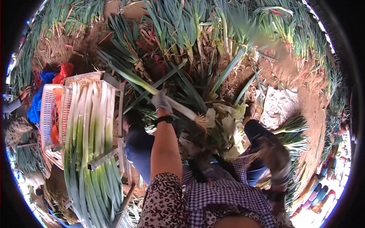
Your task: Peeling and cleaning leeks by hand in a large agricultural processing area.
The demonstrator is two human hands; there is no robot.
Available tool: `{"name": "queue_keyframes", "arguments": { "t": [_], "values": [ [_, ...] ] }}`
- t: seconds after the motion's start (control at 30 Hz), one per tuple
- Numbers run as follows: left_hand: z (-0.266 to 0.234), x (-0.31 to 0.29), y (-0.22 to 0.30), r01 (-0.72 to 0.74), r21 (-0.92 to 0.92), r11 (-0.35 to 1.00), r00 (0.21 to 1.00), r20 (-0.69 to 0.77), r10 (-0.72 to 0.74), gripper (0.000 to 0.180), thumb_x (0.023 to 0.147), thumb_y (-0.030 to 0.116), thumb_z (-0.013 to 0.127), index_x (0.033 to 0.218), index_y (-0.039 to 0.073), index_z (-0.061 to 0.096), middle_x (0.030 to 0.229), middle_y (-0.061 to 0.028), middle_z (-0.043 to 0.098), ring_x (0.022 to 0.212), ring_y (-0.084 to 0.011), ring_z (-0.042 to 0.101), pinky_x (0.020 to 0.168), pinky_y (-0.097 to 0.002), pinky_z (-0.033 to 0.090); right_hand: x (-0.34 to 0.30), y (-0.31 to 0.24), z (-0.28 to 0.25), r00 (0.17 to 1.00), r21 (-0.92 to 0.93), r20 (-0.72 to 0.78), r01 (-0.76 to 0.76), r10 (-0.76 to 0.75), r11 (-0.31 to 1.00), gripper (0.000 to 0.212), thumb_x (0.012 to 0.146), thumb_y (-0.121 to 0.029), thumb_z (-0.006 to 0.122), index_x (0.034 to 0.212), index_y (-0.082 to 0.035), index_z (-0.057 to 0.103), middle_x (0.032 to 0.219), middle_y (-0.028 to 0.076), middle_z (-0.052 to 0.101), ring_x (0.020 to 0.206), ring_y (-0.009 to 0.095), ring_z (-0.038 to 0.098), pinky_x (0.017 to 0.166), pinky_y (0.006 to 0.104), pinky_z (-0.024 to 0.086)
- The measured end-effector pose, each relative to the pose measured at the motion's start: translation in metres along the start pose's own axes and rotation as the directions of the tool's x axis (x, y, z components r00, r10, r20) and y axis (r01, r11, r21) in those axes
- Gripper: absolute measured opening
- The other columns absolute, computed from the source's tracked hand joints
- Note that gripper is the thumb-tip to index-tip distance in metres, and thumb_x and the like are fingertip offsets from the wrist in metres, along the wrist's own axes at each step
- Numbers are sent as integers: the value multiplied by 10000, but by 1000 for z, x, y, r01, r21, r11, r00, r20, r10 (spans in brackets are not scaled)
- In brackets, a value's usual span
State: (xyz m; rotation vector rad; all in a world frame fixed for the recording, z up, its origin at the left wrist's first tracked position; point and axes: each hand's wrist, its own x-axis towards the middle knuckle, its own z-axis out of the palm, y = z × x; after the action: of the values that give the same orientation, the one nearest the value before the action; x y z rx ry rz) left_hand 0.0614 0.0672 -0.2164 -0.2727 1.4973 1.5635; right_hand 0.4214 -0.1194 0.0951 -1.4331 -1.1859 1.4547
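My left hand (161,102), in a grey glove, is closed round the pale stem of a leek (181,109). The leek slants across in front of me, its green leaves toward the upper left and its roots toward the lower right. My right hand (277,156), gloved and smeared by motion, is at the right beside my knee. Its fingers do not show clearly; some dry, straw-like strands lie next to it. Between my legs is a heap of stripped leaves (228,117).
At the left, a metal rack (102,157) bears a bundle of cleaned leeks (88,117); beside it is a white plastic crate (48,114). Rows of untrimmed leeks (178,26) lie beyond. A pale sack (280,106) lies at the right. Another person's hand (25,92) shows far left.
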Motion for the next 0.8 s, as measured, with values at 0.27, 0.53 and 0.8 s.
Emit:
{"name": "queue_keyframes", "arguments": {
  "t": [0.27, 0.53, 0.8],
  "values": [
    [31, -133, -7, 386, -242, 890, 634, 771, -65, 296, 923, 314, 709, 1006, 48, 610, 878, -78, 646, 811, -255, 658, 926, -537, 548, 116, 39, 81, 955, -626, 294, 173, 25, 761, 577, 873, -308, 728, 1343, -36, 533, 925, 187, 692, 826, 283, 695, 740, 389, 543],
    [-20, -110, 50, 374, -495, 784, 776, 630, 27, 292, 1002, 332, 581, 1175, 99, 548, 971, -100, 635, 929, -302, 662, 901, -586, 536, 33, 73, 58, 969, -664, 234, 106, 72, 740, 649, 865, -428, 726, 1365, -63, 529, 1000, 201, 688, 898, 332, 704, 790, 419, 542],
    [-9, -178, 120, -70, -356, 932, 483, 805, 344, 414, 991, 153, 607, 1377, 104, 465, 1216, -82, 597, 1125, -252, 613, 966, -455, 518, 118, 9, 153, 928, -697, 330, 364, -174, 618, 672, 874, -334, 756, 1428, -69, 483, 1443, 222, 476, 1252, 331, 543, 1038, 426, 467]
  ]
}}
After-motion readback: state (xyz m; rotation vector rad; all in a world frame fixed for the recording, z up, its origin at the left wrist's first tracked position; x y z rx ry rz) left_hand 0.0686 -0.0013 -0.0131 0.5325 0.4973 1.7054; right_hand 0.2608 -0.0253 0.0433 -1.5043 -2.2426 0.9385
